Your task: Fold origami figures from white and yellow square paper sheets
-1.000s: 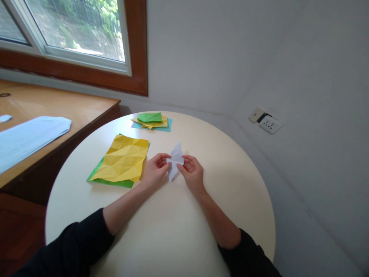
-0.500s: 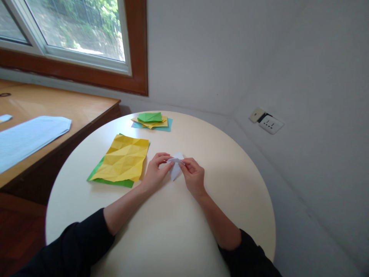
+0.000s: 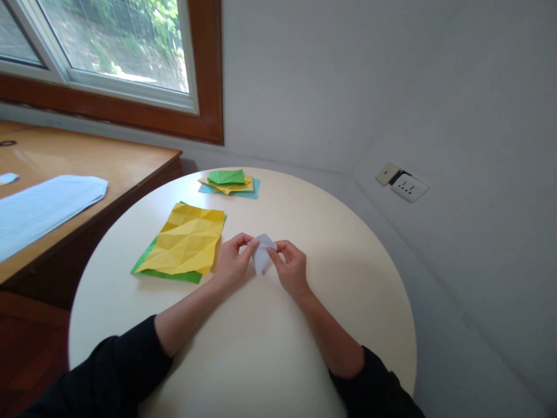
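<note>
While both hands meet over the table (image 3: pixel 270 348), I see folding.
Left hand (image 3: pixel 231 264) and right hand (image 3: pixel 290 268) fingertips pinch the white folded paper (image 3: pixel 262 253).

Bare round table (image 3: pixel 331 302) lies open right of and before the hands. Left, the creased yellow sheet (image 3: pixel 187 238) obstructs; the paper stack (image 3: pixel 228 183) sits farther back.

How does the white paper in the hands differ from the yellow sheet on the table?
The white paper is small and folded to a compact, pointed shape; the yellow sheet is far larger and spread open. The white paper is pinched between the left hand and right hand; the yellow sheet lies untouched on a green sheet. Both show fold creases.
</note>
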The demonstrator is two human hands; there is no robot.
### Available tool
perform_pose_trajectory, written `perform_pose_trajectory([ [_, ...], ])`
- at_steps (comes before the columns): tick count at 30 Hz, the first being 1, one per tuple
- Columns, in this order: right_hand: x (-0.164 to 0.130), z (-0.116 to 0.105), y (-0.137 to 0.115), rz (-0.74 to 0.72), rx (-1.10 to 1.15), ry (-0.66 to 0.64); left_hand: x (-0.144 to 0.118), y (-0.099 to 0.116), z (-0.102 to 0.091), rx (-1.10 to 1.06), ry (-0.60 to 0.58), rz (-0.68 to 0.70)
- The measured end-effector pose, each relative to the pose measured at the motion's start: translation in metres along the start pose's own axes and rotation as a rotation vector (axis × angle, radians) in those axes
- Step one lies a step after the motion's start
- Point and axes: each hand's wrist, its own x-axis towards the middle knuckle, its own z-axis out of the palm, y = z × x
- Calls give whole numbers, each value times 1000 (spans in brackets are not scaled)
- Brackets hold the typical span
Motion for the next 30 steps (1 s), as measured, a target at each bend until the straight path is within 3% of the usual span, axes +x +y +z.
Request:
perform_pose_trajectory([
  [7, 3, -3, -6, 47, 84, 80, 0, 4, 3, -129, -11, -139],
  [13, 2, -2, 4, 59, 72, 67, -2, 8, 5, -86, 7, -158],
  [17, 2, -2, 7, 10, 21, -4, -4, 10, 7, -110, -45, -171],
  [22, 1, -2, 1, -48, -88, 33, -5, 5, 7, -90, -31, -95],
  [27, -1, -2, -4, -110, -218, 149, -6, 0, 5, 20, -164, -36],
  [30, -1, -1, -2, -107, -181, 188, -8, -1, 5, 119, -183, 52],
])
